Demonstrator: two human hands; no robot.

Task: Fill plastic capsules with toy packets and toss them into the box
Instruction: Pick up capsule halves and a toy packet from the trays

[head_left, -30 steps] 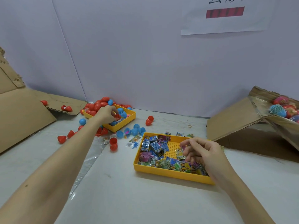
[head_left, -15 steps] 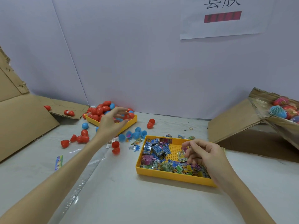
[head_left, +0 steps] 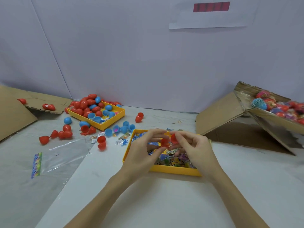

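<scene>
Holding: left hand (head_left: pixel 144 153) and right hand (head_left: pixel 194 148) each pinch a red capsule half (head_left: pixel 165 142)
Below: yellow tray (head_left: pixel 174 170) of toy packets (head_left: pixel 172 159), near centre of counter (head_left: pixel 148 203)

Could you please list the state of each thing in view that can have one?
red capsule: open, halves apart, one in each hand
left hand: pinches one half
right hand: pinches the other half
packet tray: holds mixed packets
capsule tray: piled with red and blue pieces
cardboard box: open, tilted, holds filled capsules
</scene>
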